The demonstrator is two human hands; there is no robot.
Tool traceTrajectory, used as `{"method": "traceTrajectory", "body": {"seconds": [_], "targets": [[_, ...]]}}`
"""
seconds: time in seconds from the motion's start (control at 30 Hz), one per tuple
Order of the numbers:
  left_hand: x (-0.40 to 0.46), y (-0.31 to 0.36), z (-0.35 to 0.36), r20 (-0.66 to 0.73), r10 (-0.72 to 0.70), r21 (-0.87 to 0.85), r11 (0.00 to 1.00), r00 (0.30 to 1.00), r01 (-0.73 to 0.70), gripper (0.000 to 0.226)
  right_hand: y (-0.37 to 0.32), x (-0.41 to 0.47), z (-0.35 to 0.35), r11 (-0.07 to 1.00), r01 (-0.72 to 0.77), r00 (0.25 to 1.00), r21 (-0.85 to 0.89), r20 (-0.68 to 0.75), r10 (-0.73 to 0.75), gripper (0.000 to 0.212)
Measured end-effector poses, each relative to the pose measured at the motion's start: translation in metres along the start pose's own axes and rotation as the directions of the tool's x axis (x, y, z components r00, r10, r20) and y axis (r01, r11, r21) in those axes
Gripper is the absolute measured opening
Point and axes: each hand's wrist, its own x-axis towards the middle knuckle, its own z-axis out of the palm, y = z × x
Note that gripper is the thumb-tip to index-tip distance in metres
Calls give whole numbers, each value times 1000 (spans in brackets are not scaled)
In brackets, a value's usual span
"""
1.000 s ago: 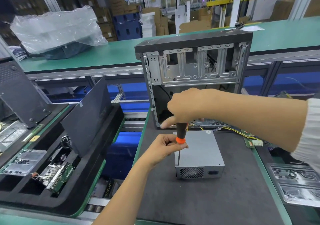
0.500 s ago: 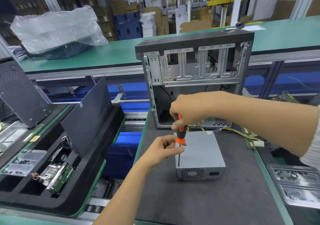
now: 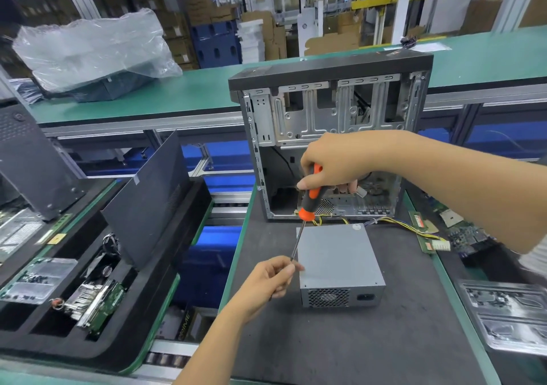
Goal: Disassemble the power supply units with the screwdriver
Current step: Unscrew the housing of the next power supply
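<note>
Dark work mat point(image 3: 340, 352) laid on green-edged bench. Grey power supply unit point(image 3: 337, 262) seated flat on mat, vent face toward viewer. Open computer case point(image 3: 328, 136) stood upright behind it, on mat's far end. Yellow wire bundle point(image 3: 414, 229) trailed across mat to right edge.

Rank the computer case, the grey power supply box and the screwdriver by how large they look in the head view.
1. Computer case, the largest by far.
2. Power supply box.
3. Screwdriver, thin and the smallest; the right hand hides part of its handle.
The box lies nearer the camera than the case, yet looks smaller.
</note>
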Motion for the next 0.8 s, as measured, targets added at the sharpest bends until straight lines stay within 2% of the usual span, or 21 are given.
{"method": "traceTrajectory", "body": {"seconds": [0.13,0.4,0.5,0.57,0.63,0.7,0.77,0.8], "targets": [[-4,-5,1,-87,5,-45,999,996,-9,25,2,2,6,1000,0,1000,-1,4,0,38],[-10,-7,2,-100,30,-223,973,994,-52,22,7,7,18,987,-1,1000,162,-6,1,32],[-10,-21,-9,-196,-36,-285,958,980,-21,26,12,9,25,979,-1,995,205,-101,22,28],[-10,-36,-15,-289,-126,-242,969,949,55,32,15,11,35,960,-13,975,278,-211,74,30],[-10,-52,-17,-356,-188,-161,977,915,137,39,16,15,49,917,-26,945,399,-291,153,32],[-12,-65,-15,-416,-205,-126,978,886,167,42,17,21,66,852,-42,927,521,-297,227,38],[-18,-73,-14,-468,-170,-93,985,867,143,40,20,27,85,719,-82,917,690,-230,325,44],[-22,-76,-13,-485,-135,-50,991,864,126,37,22,31,94,614,-103,913,783,-170,370,44]]}}
